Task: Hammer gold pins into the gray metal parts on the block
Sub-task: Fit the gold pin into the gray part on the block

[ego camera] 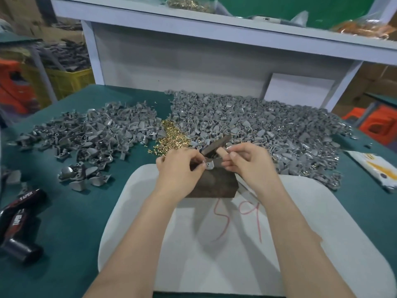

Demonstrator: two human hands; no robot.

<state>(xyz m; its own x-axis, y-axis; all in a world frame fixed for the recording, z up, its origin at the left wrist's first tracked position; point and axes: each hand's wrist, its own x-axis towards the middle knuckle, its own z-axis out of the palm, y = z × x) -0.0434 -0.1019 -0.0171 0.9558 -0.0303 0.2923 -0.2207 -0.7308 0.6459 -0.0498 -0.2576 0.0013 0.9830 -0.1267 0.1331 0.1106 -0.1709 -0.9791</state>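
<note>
A dark block (211, 187) stands on a white pad (214, 254) in front of me. One gray metal part (209, 165) sits on the block's top edge, and my left hand (178, 166) pinches it from the left. My right hand (247, 163) curls round the pale wooden handle of a small hammer (216, 145), whose dark head lies tilted just above the block. A heap of gold pins (171, 137) lies behind my left hand. Whether a pin sits in the part is hidden by my fingers.
Large piles of gray parts cover the green table at the left (86, 134) and right (268, 125). Black and red rolls (19, 220) lie at the left edge, and a white packet (378, 171) at the right. A white shelf unit (182, 61) closes off the back.
</note>
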